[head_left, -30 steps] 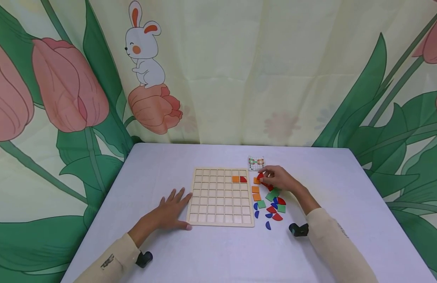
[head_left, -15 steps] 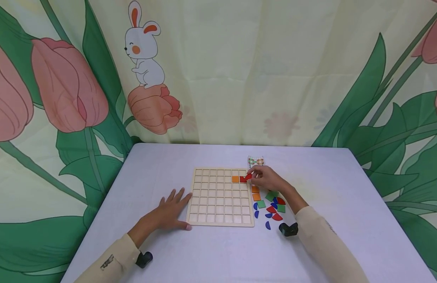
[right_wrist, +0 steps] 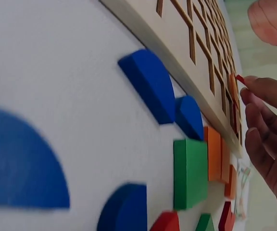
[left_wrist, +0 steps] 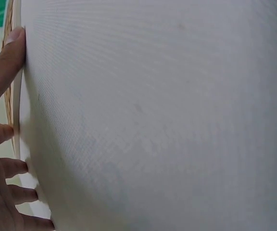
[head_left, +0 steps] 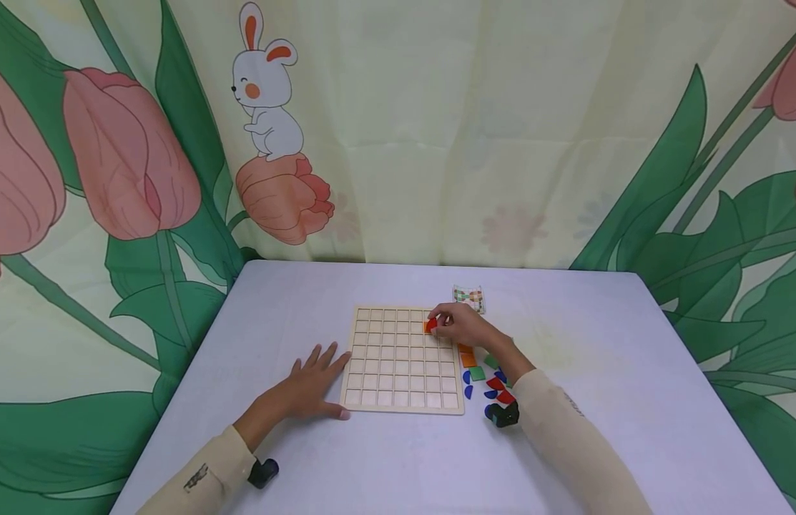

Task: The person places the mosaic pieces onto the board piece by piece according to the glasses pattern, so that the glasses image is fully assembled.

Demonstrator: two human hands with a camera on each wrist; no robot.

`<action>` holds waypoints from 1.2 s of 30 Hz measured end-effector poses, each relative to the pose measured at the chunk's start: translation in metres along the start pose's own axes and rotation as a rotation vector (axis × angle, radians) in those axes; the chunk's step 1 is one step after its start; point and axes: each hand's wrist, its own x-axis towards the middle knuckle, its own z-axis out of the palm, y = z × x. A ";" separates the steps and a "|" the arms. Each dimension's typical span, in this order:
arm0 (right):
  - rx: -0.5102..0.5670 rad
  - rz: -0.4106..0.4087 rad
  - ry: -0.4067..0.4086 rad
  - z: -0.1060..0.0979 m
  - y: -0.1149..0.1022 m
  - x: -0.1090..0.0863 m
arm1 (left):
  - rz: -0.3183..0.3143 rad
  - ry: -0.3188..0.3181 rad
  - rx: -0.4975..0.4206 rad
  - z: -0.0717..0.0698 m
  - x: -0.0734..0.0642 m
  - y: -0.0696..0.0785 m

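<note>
1. Near, left: left hand (head_left: 312, 388), one, fingers spread and straight, touching the left side of the gridded wooden board (head_left: 398, 410); its grip has hold of nothing. Step in hand, I judge: setting a red piece (head_left: 431, 325) into the grid. Next move calls for squaring it over a cell, then loosening the pinch.
2. Right of board, on the white worktop (head_left: 398, 465), nearest first: blue curved pieces (head_left: 469, 392), at least five; loose red pieces (head_left: 495, 384), at least two; green blocks (head_left: 478, 373), at least two; loose orange blocks (right_wrist: 213, 154), three. Sleeve hides some.
3. Board's far right: one orange square tile (head_left: 426, 327) seated. Right hand (head_left: 465, 327) over that corner, grip nearly closed, thumb and forefinger pinching the one red piece just beside the tile; contact with board unclear.
4. Beyond: one printed card (head_left: 470, 297).
</note>
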 end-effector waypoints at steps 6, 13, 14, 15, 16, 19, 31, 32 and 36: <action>-0.038 -0.030 -0.009 0.011 -0.002 0.011 | 0.002 0.012 0.012 0.002 0.000 0.000; -0.076 -0.029 -0.011 0.019 -0.007 0.018 | -0.001 0.007 0.010 0.002 0.000 0.000; -0.088 -0.025 -0.008 0.019 -0.008 0.018 | -0.001 0.007 0.010 0.001 0.000 0.001; -0.098 -0.022 -0.007 0.019 -0.010 0.018 | -0.001 0.005 0.011 0.001 0.000 0.001; -0.109 -0.016 -0.009 0.020 -0.011 0.019 | -0.001 0.004 0.010 0.001 -0.001 0.001; -0.123 0.001 -0.017 0.018 -0.014 0.019 | -0.002 -0.001 0.010 0.000 -0.001 0.002; -0.201 0.025 -0.002 0.011 -0.012 0.022 | -0.012 -0.023 0.012 -0.002 0.000 0.001; -0.199 0.029 -0.004 0.010 -0.011 0.023 | -0.013 -0.023 0.016 -0.002 0.000 0.001; -0.191 0.043 -0.013 0.011 -0.011 0.025 | -0.013 -0.022 0.018 -0.001 0.000 0.001</action>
